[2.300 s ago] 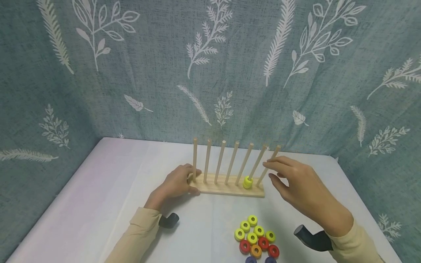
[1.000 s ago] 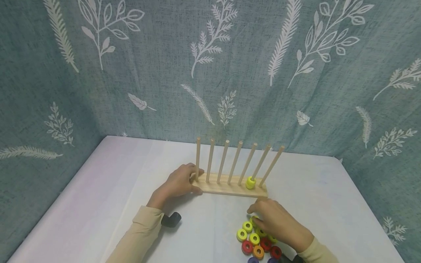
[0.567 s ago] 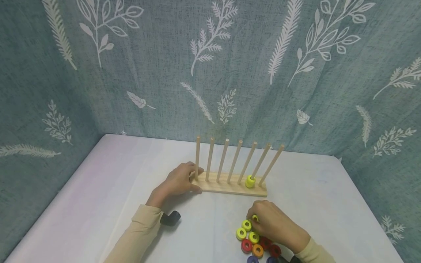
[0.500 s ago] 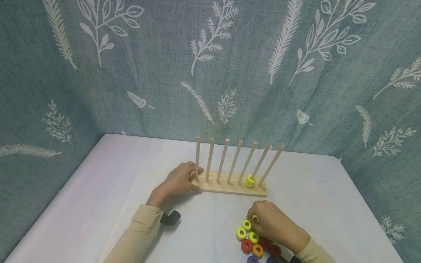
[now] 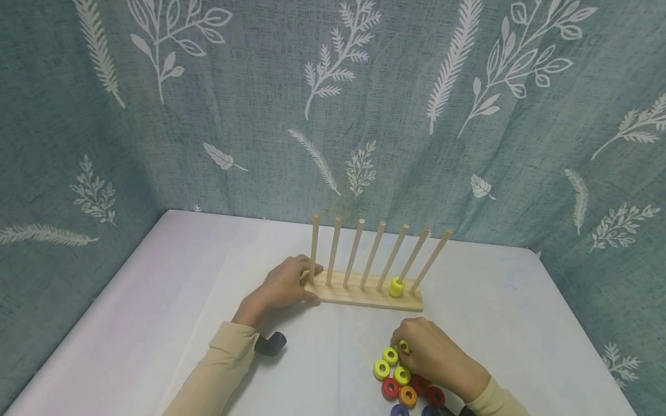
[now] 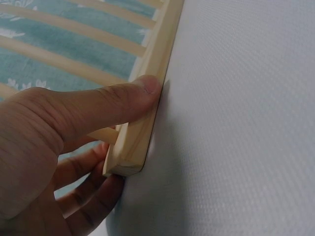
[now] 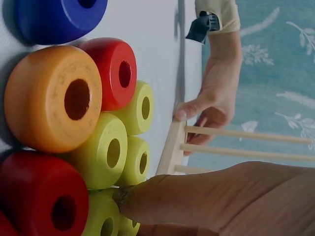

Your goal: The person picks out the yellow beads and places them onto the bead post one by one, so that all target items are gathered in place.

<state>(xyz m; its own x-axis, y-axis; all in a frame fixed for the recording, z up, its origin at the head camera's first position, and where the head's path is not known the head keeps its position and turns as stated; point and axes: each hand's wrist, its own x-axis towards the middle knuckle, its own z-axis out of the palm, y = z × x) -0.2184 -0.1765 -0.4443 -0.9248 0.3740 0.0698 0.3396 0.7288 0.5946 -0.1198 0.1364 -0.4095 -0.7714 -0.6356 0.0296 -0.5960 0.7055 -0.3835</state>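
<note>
ok, l hand (image 5: 285,283) grips the l end of the wooden peg rack (image 5: 359,297), thumb on its front edge; r hand (image 5: 437,353) pinches a yellow ring (image 5: 407,348) at the far end of the loose rings (image 5: 381,377) (yellow, red, orange & blue) on the white table (image 5: 296,375). yellow stack (image 5: 396,288) sits on 2nd peg (image 5: 414,255) from r.

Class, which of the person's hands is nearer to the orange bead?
Right. The right hand is at the yellow beads beside the orange bead; the left hand, farther off, grips the left end of the peg rack.
</note>
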